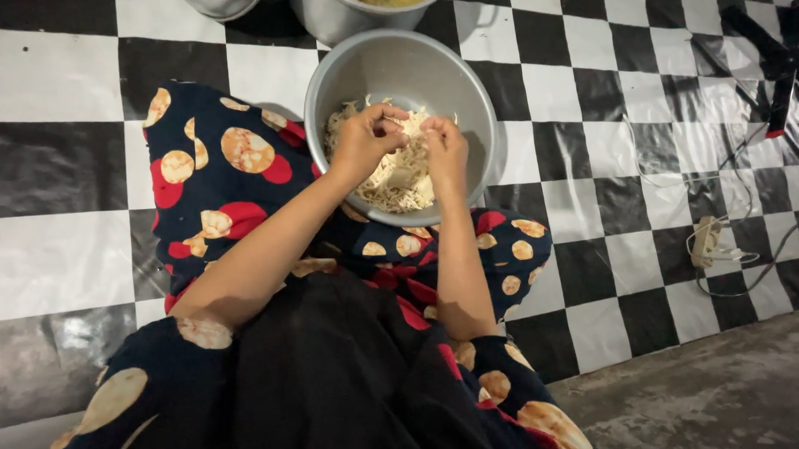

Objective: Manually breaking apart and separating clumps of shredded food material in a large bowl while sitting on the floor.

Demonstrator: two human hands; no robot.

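Note:
A round metal bowl [411,67] rests on the floor against my knees, holding a heap of pale shredded food [396,190]. Both my hands are over it. My left hand [364,141] pinches a piece of the pale food between fingertips. My right hand [445,151] grips the same piece from the other side, fingers bent. The two hands touch at the fingertips above the heap.
A metal pot [354,11] with yellowish liquid and another steel vessel [221,1] stand beyond the bowl. The black-and-white chequered mat [52,78] covers the floor; bare concrete [721,390] lies at lower right. A white power strip [707,242] with cables and a dark fan base [783,55] sit on the right.

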